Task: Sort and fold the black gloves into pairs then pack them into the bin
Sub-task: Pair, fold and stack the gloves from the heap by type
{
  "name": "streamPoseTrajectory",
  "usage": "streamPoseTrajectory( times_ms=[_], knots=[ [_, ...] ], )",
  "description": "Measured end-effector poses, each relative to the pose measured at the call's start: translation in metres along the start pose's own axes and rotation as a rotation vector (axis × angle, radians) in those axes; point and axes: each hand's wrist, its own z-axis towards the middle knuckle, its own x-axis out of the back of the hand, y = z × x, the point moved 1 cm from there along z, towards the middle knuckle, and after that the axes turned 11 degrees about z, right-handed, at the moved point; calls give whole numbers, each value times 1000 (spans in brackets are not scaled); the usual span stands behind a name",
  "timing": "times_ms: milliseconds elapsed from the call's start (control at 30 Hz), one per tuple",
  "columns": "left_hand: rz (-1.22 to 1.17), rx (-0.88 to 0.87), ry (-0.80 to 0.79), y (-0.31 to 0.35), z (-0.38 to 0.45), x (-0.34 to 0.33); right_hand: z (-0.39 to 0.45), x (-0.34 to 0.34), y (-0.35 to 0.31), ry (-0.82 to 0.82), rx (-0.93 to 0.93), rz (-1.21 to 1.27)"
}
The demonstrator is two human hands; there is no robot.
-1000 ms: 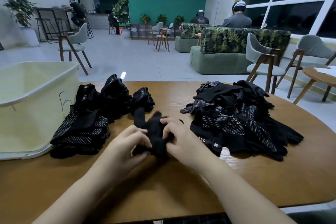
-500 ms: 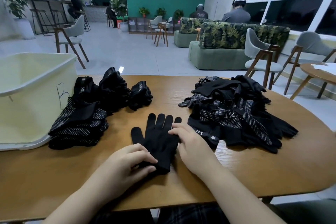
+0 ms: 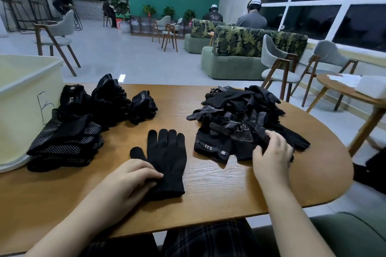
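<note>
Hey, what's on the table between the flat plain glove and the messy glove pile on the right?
Nothing: in the head view only bare wood table separates the flat glove from the unsorted pile.

You've got the flat black knit glove [image 3: 167, 160] centre on the oval wooden table [image 3: 219, 192]; folded black glove stacks [image 3: 83, 123] left, w/ cream plastic bin [image 3: 25, 102] beyond them; loose black glove heap [image 3: 244, 123] right.

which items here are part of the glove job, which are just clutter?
Job:
- flat glove, left hand resting on its cuff
- unsorted pile, right hand reaching into it
- folded pairs
- dotted stack
- bin

Lying about:
- chairs
- side table with white papers
- sofa
</note>
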Motion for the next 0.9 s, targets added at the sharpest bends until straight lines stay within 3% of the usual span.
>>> streamPoseTrajectory(
  times_ms=[100,233,400,533,667,800,900],
  knots=[
    [-37,-10,-13,-6,-1,-5,12,5,7,-67,-127,-104],
    [-27,-18,-22,-8,1,-5,16,7,11,-40,-110,-125],
    [0,-2,-28,-9,0,-5,9,13,10,124,86,76],
    [49,18,-46,-2,1,0,0,20,-6,268,353,199],
    [6,50,-72,-1,-1,3,-17,13,-39,150,567,331],
    [79,57,-61,4,1,9,-32,-5,-69,-13,622,459],
    [4,130,-7,0,4,12,-41,-18,-81,-196,601,543]
  ],
)
